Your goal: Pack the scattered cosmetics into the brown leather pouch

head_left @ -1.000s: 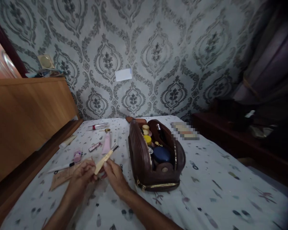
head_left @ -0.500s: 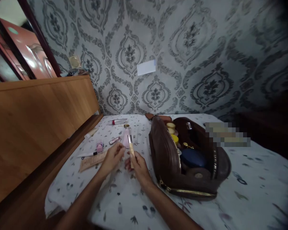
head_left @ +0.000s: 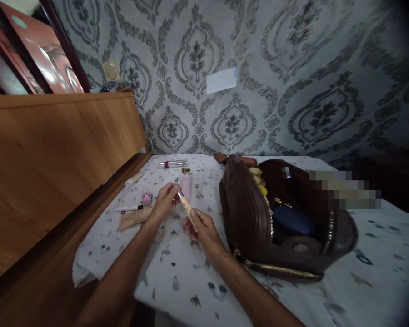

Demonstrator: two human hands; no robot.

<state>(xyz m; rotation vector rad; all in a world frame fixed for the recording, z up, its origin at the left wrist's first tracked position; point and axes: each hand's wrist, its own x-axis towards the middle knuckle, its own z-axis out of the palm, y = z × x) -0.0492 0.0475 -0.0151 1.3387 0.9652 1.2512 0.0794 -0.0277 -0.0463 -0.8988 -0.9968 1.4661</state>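
Note:
My right hand (head_left: pixel 200 227) is closed round the lower end of a slim beige cosmetic tube (head_left: pixel 186 207). My left hand (head_left: pixel 165 202) pinches the tube's dark top end. Both hands hover just above a bed with a white printed sheet (head_left: pixel 191 277). To the right lies an open brown zip pouch (head_left: pixel 255 218) holding a dark blue compact (head_left: pixel 291 221), yellow jars and other small items.
Loose cosmetics lie beyond my hands: a pink tube (head_left: pixel 186 187), a clear tube with red band (head_left: pixel 172 164), a small pink jar (head_left: pixel 146 196), a tan flat sachet (head_left: pixel 133 218), a pencil. A wooden headboard (head_left: pixel 54 159) runs along the left. Patterned wallpaper stands behind.
The view has swung left and closer. The beige tube has turned from lying slanted to the right towards more upright, and my left hand now pinches its top.

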